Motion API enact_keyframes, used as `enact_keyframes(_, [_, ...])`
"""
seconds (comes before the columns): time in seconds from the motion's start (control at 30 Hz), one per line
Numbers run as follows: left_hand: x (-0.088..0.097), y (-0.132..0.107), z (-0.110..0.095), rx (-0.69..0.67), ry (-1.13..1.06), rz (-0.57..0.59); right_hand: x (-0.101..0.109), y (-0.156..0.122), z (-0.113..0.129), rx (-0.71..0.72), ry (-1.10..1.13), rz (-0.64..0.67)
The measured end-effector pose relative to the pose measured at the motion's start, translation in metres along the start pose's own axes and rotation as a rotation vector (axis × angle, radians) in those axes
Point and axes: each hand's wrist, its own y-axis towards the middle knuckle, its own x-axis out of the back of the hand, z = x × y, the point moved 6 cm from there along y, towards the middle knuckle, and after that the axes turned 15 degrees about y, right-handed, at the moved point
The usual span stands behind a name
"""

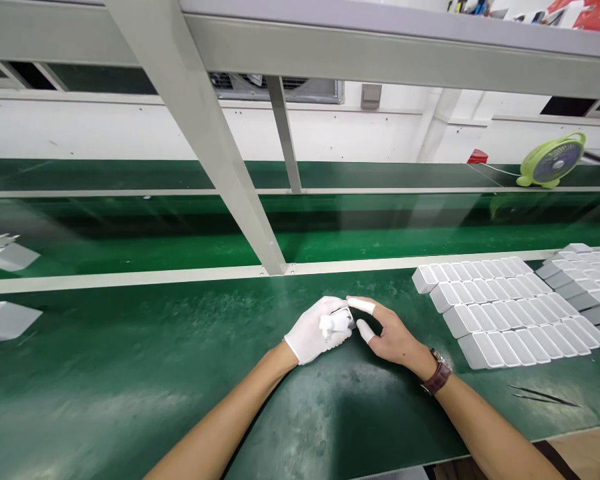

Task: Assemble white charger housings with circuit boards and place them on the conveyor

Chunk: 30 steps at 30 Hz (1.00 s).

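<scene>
My left hand [317, 329], in a white glove, is closed round a small white part [341, 319] that rests just above the green bench mat [130, 380]. My right hand [387, 330] is bare except for white finger cots on the thumb and forefinger. Those two fingers pinch toward the same small part from the right, touching it. A brown-strapped watch [436, 375] sits on my right wrist. Most of the part is hidden inside the gloved fingers.
Rows of white oblong cases [505, 310] lie to the right, with more [585, 280] beyond. Black tweezers [543, 395] lie near the front right edge. White pieces [3, 320] sit at far left. A slanted grey frame post [220, 167], a conveyor belt and a green fan [553, 160] stand behind.
</scene>
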Motion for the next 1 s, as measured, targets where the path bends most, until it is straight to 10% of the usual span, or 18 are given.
enact_keyframes(0.4, [0.016, -0.011, 0.017, 0.344, -0.142, -0.079, -0.014, -0.007, 0.010, 0.298, -0.302, 0.040])
enact_keyframes(1.0, [-0.005, -0.010, 0.022, 0.569, -0.581, 0.177, -0.023, -0.010, 0.006, 0.220, -0.421, 0.121])
